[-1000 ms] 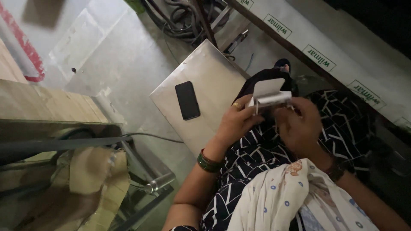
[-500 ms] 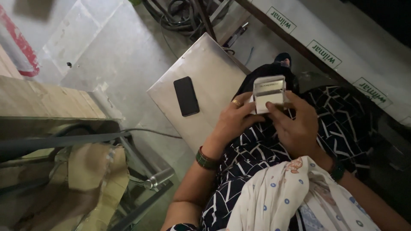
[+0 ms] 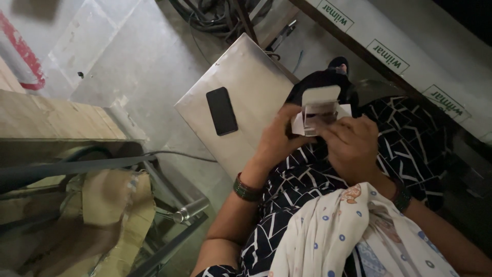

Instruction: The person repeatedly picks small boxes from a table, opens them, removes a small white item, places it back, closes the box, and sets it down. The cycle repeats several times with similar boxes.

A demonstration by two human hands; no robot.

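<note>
Since a moment ago, both hands have shifted slightly lower over the lap. From the head view, the left hand (image 3: 279,143) and right hand (image 3: 351,146) are together, both clamped on a small white cardboard box with its flap raised (image 3: 319,110). Nearby, a black slab phone (image 3: 221,111) lies mid-surface on the grey metal sheet (image 3: 251,82), toward its left edge.

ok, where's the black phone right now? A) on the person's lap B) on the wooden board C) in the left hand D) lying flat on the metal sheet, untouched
D: the black phone lies on the metal sheet, clear of both hands, which hold a small white box.
</note>
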